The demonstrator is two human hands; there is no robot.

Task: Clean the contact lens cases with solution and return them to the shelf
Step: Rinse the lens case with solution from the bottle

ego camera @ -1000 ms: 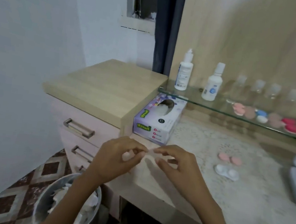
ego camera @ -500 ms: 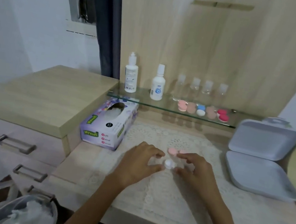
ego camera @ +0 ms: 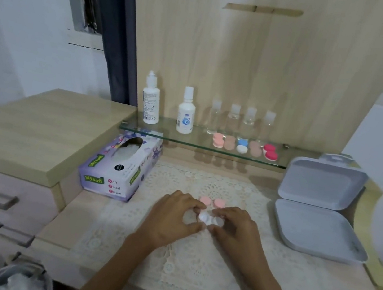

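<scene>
Now shifted from table [ego camera: 67, 223] edge onto lace mat [ego camera: 191, 269], left hand [ego camera: 172, 216] and right hand [ego camera: 235, 228] each pinching one end of white lens case [ego camera: 208, 218], just beside pink case [ego camera: 212, 201]; likely uncapping, shelf [ego camera: 186, 141] return pending

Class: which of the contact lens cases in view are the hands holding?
The white case: left hand and right hand pinch it. The pink case lies untouched beyond; the others sit on the glass shelf.
</scene>
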